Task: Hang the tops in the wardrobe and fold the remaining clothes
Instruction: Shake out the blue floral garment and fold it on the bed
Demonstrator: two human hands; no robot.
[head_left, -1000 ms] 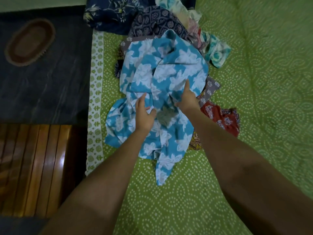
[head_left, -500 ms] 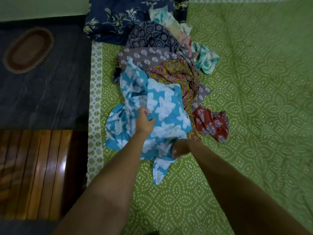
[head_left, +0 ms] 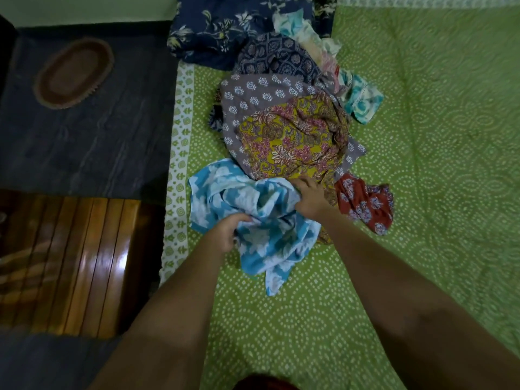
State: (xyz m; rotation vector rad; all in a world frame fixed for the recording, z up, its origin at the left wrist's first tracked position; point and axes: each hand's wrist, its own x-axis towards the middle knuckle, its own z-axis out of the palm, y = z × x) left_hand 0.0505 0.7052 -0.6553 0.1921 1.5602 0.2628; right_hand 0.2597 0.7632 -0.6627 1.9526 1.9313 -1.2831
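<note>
A blue garment with white flowers (head_left: 261,237) lies crumpled on the green bedspread (head_left: 422,192) near its left edge. My left hand (head_left: 228,235) grips its near left part, fingers curled into the cloth. My right hand (head_left: 309,198) grips its far right part, beside a yellow and pink floral garment (head_left: 289,144). Behind that, a heap holds a grey garment with white motifs (head_left: 253,91), a dark navy patterned one (head_left: 278,57) and a pale teal one (head_left: 363,99). A red printed garment (head_left: 365,206) lies just right of my right hand.
A dark blue floral cloth (head_left: 225,26) lies at the head of the bed. Left of the bed are a dark floor with an oval brown mat (head_left: 73,71) and a glossy wooden surface (head_left: 70,263). The green bedspread stretches wide to the right.
The blue garment came off the top of the heap toward me, uncovering the yellow floral one. My right hand moved from its near hem to its far right part; my left hand kept hold.
</note>
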